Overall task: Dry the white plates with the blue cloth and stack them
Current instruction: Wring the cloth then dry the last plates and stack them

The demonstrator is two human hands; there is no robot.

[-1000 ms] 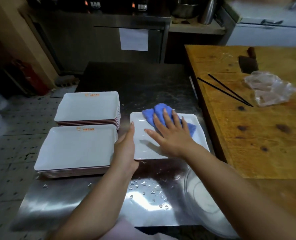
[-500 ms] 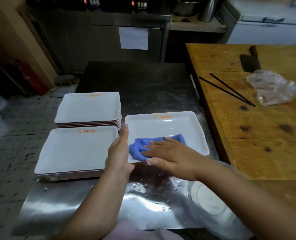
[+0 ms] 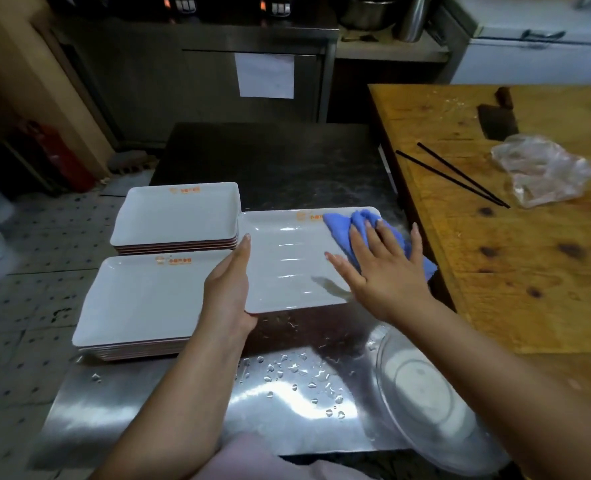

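Since half a second ago our right hand (image 3: pixel 384 268) has carried the blue cloth (image 3: pixel 366 225) from the near left part of the plate (image 3: pixel 287 261) up to its far right corner. That hand lies flat, fingers spread and straight, pressing the cloth down; a fold of cloth hangs over the plate's right edge. Our left hand (image 3: pixel 230 289) grips the plate's left rim, thumb along the edge, fingers hidden beneath.

Worktop (image 3: pixel 287 403): stainless steel, near part bright and scattered with water drops, far part dark and dull. The plate being wiped sits on it right of centre, white, rectangular, with an orange mark at its far rim.

Near stack of plates (image 3: pixel 141 299): white, rectangular, left of the wiped plate and just beside it. Far stack of plates (image 3: pixel 176 216): same kind, directly behind the near stack.

Clear round dish (image 3: pixel 422 393): near right corner of the worktop, partly under our right forearm.

Wooden table (image 3: pixel 529 265): to the right, worn and stained, bearing two black chopsticks (image 3: pixel 453 174), a crumpled clear plastic bag (image 3: pixel 543 171) and a dark cleaver (image 3: pixel 496 119).

Room: steel cabinet (image 3: pixel 218 81) at the back with a sheet of paper (image 3: pixel 265 75) stuck on it; tiled floor (image 3: pixel 27 289) to the left; a red object (image 3: pixel 58 157), too dim to identify, by the left wall.
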